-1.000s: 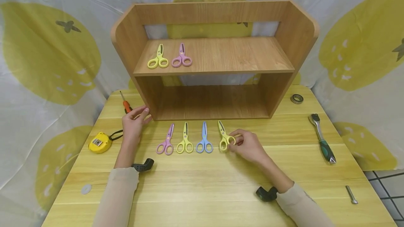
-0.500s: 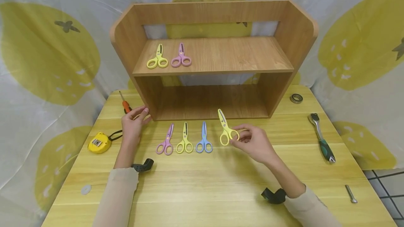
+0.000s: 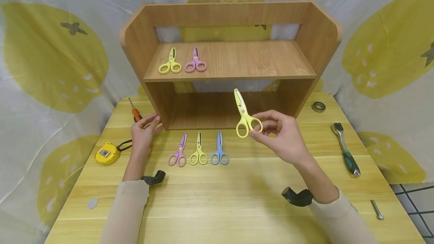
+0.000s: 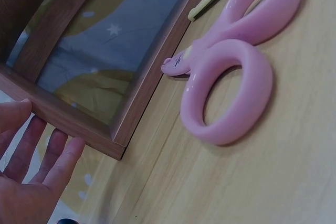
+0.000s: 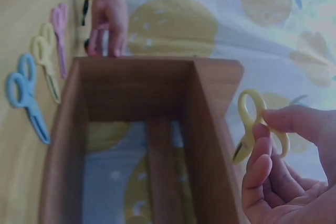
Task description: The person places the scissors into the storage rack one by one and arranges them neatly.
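Observation:
My right hand (image 3: 283,136) pinches one handle loop of a yellow pair of scissors (image 3: 243,110), lifted off the table with the blades pointing up, in front of the shelf's lower opening. In the right wrist view, thumb and fingers close on that yellow handle. My left hand (image 3: 144,133) touches the lower left side of the wooden shelf (image 3: 230,76); the left wrist view shows its fingertips at the panel edge. On the table before the shelf lie pink scissors (image 3: 178,153), yellow scissors (image 3: 199,151) and blue scissors (image 3: 219,151). Yellow scissors (image 3: 170,63) and pink scissors (image 3: 195,62) lie on the upper board.
At the left are a screwdriver (image 3: 135,113), a yellow tape measure (image 3: 107,153) and a white washer (image 3: 92,203). A black-edged ring (image 3: 318,106), a ratchet wrench (image 3: 346,150) and a bolt (image 3: 377,210) lie at the right. A curtain hangs behind.
My right hand has picked the yellow scissors up from the right end of the table row and raised them toward the shelf. The left hand stays in place.

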`<state>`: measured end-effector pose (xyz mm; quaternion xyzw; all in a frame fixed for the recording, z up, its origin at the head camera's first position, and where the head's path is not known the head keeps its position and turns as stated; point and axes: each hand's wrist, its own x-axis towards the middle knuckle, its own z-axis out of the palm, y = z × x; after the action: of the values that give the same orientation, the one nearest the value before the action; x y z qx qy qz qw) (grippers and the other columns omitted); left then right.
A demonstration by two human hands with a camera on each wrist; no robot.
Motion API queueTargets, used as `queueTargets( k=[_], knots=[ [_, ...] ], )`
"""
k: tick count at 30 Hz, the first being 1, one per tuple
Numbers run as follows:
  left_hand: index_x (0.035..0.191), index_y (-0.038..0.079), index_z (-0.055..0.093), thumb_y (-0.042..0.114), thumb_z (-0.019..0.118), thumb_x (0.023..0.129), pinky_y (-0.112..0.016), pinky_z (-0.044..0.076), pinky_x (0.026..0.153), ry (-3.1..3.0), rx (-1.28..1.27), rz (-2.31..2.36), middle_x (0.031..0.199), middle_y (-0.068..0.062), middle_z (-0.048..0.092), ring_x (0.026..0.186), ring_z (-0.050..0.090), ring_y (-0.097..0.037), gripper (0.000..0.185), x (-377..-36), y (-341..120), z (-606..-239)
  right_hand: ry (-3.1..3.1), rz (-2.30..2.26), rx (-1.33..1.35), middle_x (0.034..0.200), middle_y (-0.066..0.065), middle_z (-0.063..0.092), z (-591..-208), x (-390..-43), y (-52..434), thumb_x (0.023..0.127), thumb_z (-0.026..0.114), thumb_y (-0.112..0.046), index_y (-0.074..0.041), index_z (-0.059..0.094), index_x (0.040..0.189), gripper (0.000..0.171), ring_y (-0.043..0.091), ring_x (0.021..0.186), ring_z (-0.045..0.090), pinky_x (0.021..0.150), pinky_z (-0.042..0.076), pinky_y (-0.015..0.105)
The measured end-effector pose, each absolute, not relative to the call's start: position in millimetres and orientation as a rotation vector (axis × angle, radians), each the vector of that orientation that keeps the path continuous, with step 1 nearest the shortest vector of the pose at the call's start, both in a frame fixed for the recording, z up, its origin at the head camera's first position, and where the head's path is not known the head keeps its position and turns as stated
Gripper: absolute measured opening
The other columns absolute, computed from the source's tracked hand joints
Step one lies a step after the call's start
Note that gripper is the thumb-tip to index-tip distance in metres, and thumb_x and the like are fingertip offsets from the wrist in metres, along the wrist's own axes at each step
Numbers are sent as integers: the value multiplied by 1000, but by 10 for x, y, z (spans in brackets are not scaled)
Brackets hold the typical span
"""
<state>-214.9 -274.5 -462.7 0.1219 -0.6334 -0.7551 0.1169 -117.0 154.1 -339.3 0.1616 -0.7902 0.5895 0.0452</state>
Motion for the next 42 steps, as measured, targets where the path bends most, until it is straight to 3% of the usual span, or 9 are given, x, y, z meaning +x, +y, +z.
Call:
queueTargets(
  k=[7, 18, 24, 29, 42],
  knots=[
    [123, -6, 70, 8, 77, 92, -43, 61, 94, -1862, 361, -2208, 111, -5, 65, 99, 72, -18, 35, -2150, -2745, -4627, -2325, 1758, 499, 83, -2, 76, -3061, -1384, 1479, 85, 85, -9, -5, 71, 120, 38, 15, 71, 67, 62, 60, 19],
    [120, -3, 72, 6, 77, 92, -44, 60, 96, -1838, 385, -2250, 111, -5, 66, 100, 72, -18, 30, -2151, -2745, -4609, -2413, 1597, 352, 86, -3, 78, -2684, -1930, 1295, 86, 85, -24, -12, 71, 125, 42, 16, 80, 68, 68, 55, 21],
    [119, -2, 73, 5, 75, 93, -46, 58, 99, -1866, 417, -2251, 112, -4, 65, 105, 71, -21, 27, -2098, -2709, -4493, -2458, 1570, 300, 87, 0, 78, -2614, -2220, 1194, 87, 83, -24, -13, 72, 124, 40, 13, 77, 65, 62, 53, 23],
    [119, -3, 73, 5, 75, 93, -46, 58, 99, -1862, 421, -2255, 112, -4, 65, 102, 72, -19, 27, -2078, -2708, -4457, -2488, 1606, 271, 89, 2, 78, -2604, -2414, 1098, 87, 82, -23, -10, 71, 126, 43, 11, 78, 69, 63, 52, 23],
    [119, 0, 73, 9, 78, 92, -42, 61, 95, -1841, 398, -2236, 112, -5, 65, 100, 72, -18, 28, -2169, -2763, -4634, -2555, 1570, 238, 83, -2, 74, -2577, -2690, 919, 88, 81, -24, -10, 71, 128, 44, 7, 68, 61, 51, 43, 20]
  ],
)
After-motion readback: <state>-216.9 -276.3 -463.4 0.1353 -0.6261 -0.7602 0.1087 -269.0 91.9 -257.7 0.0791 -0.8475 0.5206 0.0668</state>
